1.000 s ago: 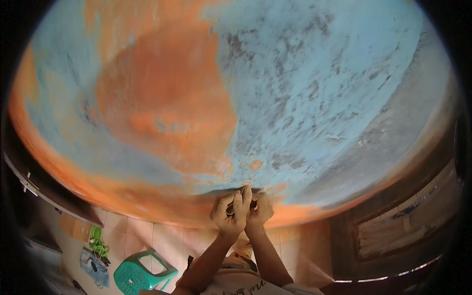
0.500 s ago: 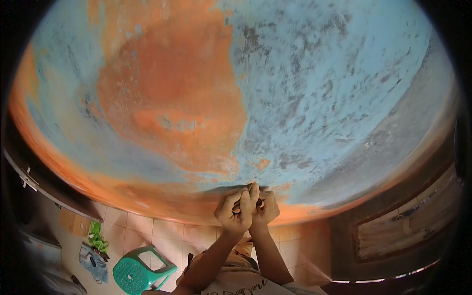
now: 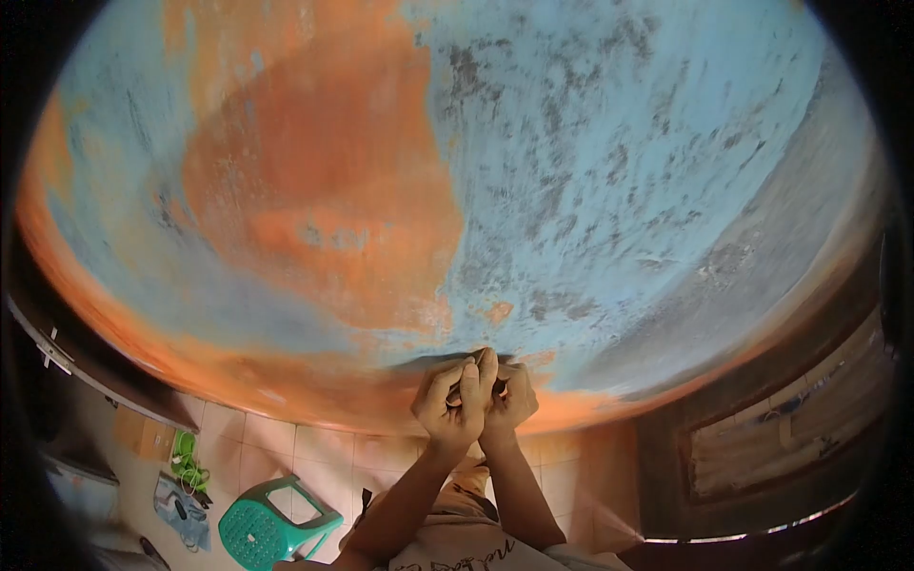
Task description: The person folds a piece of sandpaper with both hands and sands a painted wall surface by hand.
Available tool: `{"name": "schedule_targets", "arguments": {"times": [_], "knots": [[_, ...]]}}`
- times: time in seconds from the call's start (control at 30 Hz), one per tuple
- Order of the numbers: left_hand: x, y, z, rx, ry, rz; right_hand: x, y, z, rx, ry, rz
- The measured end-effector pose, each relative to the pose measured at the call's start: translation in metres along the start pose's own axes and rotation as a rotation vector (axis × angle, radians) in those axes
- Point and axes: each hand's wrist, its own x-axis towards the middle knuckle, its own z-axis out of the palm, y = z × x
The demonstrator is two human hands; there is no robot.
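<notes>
My left hand (image 3: 447, 402) and my right hand (image 3: 509, 395) are close together in front of a painted wall (image 3: 571, 190), at the lower edge of its visible surface. Fingers on both hands are curled in. Something small and dark seems to lie between them, but I cannot make out what it is. Behind the hands, a dark shadow falls across the wall. The paint is orange on the left and light blue on the right, worn through in dark grey patches. Whether my fingertips touch the wall is hidden.
A green plastic stool (image 3: 262, 533) stands on the tiled floor (image 3: 324, 447) at lower left. Beyond it lie a bright green cord (image 3: 188, 462), a blue-grey bag (image 3: 183, 509) and a cardboard box (image 3: 143, 433). A dark-framed window with a curtain (image 3: 781, 443) is at right.
The wall has shifted slightly left in view. Both hands have moved a little up and left, keeping their closed pose.
</notes>
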Motion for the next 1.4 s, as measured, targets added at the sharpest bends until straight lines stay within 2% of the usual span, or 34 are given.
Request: {"name": "schedule_targets", "arguments": {"times": [0.03, 0.07, 0.1, 0.27, 0.4, 0.43, 0.53, 0.73, 0.8, 0.97, 1.07, 1.13, 1.17, 1.27, 1.3, 1.33, 1.4], "knots": [[0.001, -0.003, 0.001, 0.058, 0.009, 0.108, -0.002, 0.002, -0.001, -0.057, 0.003, -0.026], [0.0, -0.006, 0.0, 0.049, 0.011, 0.121, 0.0, 0.003, -0.001, -0.113, 0.011, -0.056], [0.0, -0.006, 0.001, 0.017, 0.015, 0.111, 0.004, 0.001, 0.004, 0.014, 0.047, -0.035], [0.004, 0.002, 0.003, 0.01, 0.034, 0.023, 0.007, -0.006, -0.003, -0.056, -0.02, -0.03], [0.005, -0.009, 0.008, -0.039, 0.065, 0.12, 0.011, 0.001, 0.006, -0.02, 0.025, -0.072], [0.0, -0.009, 0.005, -0.028, 0.032, 0.038, 0.01, 0.002, 0.006, -0.035, 0.025, -0.088], [-0.003, -0.009, 0.004, -0.051, 0.035, 0.004, 0.006, -0.002, 0.001, -0.034, 0.003, -0.062], [0.006, -0.009, 0.01, 0.01, 0.059, 0.169, 0.009, 0.008, 0.008, 0.006, 0.052, -0.114], [0.0, -0.002, 0.006, 0.032, 0.039, 0.023, 0.005, 0.004, -0.003, -0.02, -0.04, -0.045], [0.004, -0.005, 0.015, -0.006, 0.081, 0.17, 0.012, 0.005, 0.001, -0.036, 0.017, -0.108], [-0.003, -0.004, 0.012, -0.131, 0.086, 0.002, 0.01, -0.002, -0.001, -0.052, 0.016, -0.063], [0.01, 0.009, 0.009, 0.012, 0.066, 0.055, 0.017, -0.007, 0.0, -0.011, -0.007, -0.014], [0.0, -0.002, 0.008, 0.033, 0.041, 0.004, 0.015, -0.001, -0.002, -0.05, -0.023, -0.082], [0.007, -0.002, 0.013, -0.029, 0.106, 0.141, 0.017, -0.003, 0.004, -0.024, 0.045, -0.135], [0.002, -0.002, 0.01, -0.027, 0.065, -0.009, 0.014, -0.001, 0.003, -0.016, 0.003, -0.11], [0.0, -0.002, 0.008, -0.015, 0.064, -0.028, 0.011, -0.001, 0.001, -0.021, -0.013, -0.095], [0.004, -0.004, 0.009, 0.021, 0.085, 0.066, 0.014, -0.004, 0.003, 0.018, 0.005, -0.068]]}}
